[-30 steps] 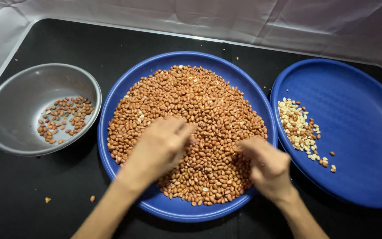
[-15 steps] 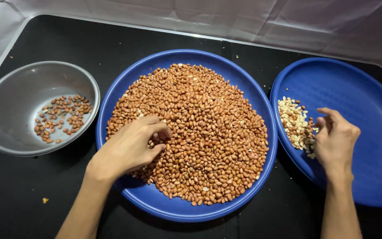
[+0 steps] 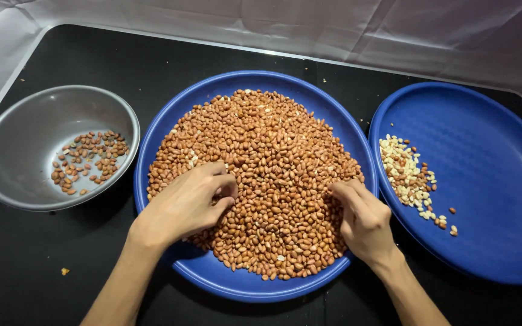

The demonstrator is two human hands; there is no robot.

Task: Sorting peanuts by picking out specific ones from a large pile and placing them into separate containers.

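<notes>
Two hands are planted in the heap of peanuts (image 3: pixel 261 181) on the middle blue plate (image 3: pixel 152 163), and both are worked from the near edge. The left hand (image 3: pixel 185 205) is laid on the near-left part of the heap, fingers (image 3: pixel 222 187) curled inward and close together, tips pressed down among the nuts; whether any nut is pinched beneath them cannot be told. The right hand (image 3: pixel 364 220) is set on the near-right part of the heap, just inside the rim, fingers bent and drawn toward the thumb, tips buried in the nuts; a held nut cannot be made out there either.

The heap is spread across nearly the whole plate, brown-skinned, with a few pale ones mixed in. To the left, a grey metal bowl (image 3: pixel 13 139) is seen on the black table (image 3: pixel 43 290), well apart from the left hand, with a small scatter of brown peanuts (image 3: pixel 89 160) lying in its bottom. To the right, a second blue plate (image 3: pixel 496 181) is placed just beside the middle one, rims nearly touching, and a small cluster of pale, skinless nuts (image 3: pixel 406 175) is gathered along its left side, near the right hand. One crumb (image 3: pixel 64 271) is spotted on the table by the left forearm. White cloth (image 3: pixel 333 24) is draped behind the table.
</notes>
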